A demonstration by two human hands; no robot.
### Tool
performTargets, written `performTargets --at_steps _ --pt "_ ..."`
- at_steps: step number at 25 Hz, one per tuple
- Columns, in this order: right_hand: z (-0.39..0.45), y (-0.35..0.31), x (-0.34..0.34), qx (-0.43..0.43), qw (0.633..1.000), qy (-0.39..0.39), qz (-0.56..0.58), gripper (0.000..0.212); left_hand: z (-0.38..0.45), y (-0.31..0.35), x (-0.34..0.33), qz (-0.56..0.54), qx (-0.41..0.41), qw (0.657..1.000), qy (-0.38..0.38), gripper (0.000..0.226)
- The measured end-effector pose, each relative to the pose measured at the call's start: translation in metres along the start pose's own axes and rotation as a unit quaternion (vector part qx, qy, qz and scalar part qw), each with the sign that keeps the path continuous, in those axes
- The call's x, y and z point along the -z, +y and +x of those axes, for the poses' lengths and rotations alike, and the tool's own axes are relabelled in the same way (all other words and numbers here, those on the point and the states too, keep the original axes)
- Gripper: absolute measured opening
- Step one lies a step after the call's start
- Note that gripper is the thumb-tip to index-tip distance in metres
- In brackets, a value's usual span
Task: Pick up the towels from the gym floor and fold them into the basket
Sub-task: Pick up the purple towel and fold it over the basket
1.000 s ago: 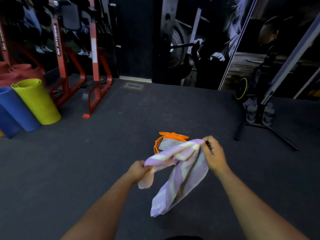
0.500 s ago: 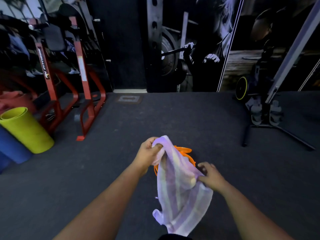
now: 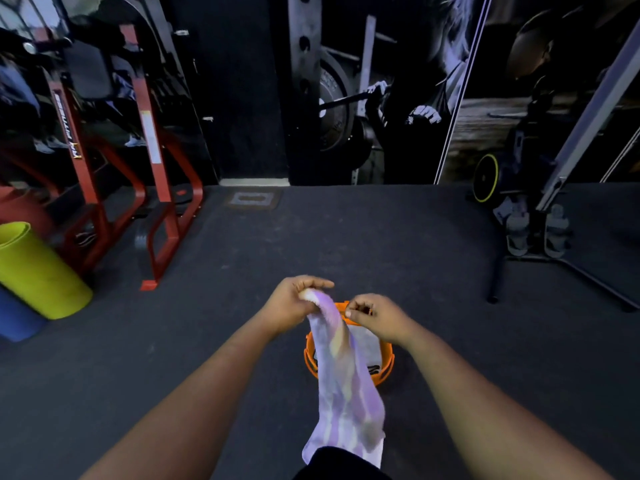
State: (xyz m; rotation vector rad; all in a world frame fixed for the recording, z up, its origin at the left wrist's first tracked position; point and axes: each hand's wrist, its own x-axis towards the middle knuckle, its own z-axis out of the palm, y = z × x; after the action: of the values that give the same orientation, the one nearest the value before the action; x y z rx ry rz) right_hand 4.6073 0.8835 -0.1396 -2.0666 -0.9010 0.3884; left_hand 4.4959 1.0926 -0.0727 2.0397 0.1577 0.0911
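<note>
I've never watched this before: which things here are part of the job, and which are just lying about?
Part of the job:
towel, held by the left hand
right hand
orange basket

Just lying about:
yellow mat
blue mat
red rack

- Left hand [image 3: 294, 304] gripping top end of lilac striped towel [image 3: 341, 386], which hangs over orange basket [image 3: 387, 362] on dark floor [image 3: 346, 237].
- Right hand [image 3: 375, 315] beside towel's top, fingers curled; grip unclear.
- Yellow mat roll [image 3: 36, 271], red rack [image 3: 156, 188] at left.
</note>
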Motion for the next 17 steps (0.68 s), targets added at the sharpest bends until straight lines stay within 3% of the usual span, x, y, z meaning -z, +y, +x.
performTargets --at_steps 2,4,5,8,11,14,17 --pt "0.013 -0.001 -0.001 0.01 0.998 0.05 -0.023 0.036 0.012 -0.008 0.009 -0.011 -0.009 1.0 -0.015 0.05" --pt "0.026 -0.009 -0.002 0.004 0.999 0.029 -0.042 0.067 0.027 -0.012 0.02 -0.028 -0.034 0.998 -0.052 0.05" --pt "0.033 -0.017 -0.002 -0.008 0.998 0.013 -0.062 0.069 0.035 -0.011 0.024 -0.041 -0.044 0.995 -0.074 0.05" --pt "0.055 -0.028 -0.01 -0.006 0.994 0.018 -0.107 0.034 0.056 -0.016 0.036 -0.081 -0.047 0.989 -0.114 0.053" --pt "0.059 -0.029 -0.011 0.017 0.986 0.091 -0.135 0.023 0.071 -0.033 0.047 -0.104 -0.031 0.991 -0.08 0.052" --pt "0.053 -0.029 0.001 -0.04 0.975 0.163 -0.148 0.015 0.082 -0.052 0.061 -0.036 0.011 0.999 -0.033 0.032" --pt "0.04 -0.033 0.006 -0.09 0.952 0.214 -0.201 0.018 0.091 -0.068 0.077 0.089 0.018 0.992 -0.082 0.014"
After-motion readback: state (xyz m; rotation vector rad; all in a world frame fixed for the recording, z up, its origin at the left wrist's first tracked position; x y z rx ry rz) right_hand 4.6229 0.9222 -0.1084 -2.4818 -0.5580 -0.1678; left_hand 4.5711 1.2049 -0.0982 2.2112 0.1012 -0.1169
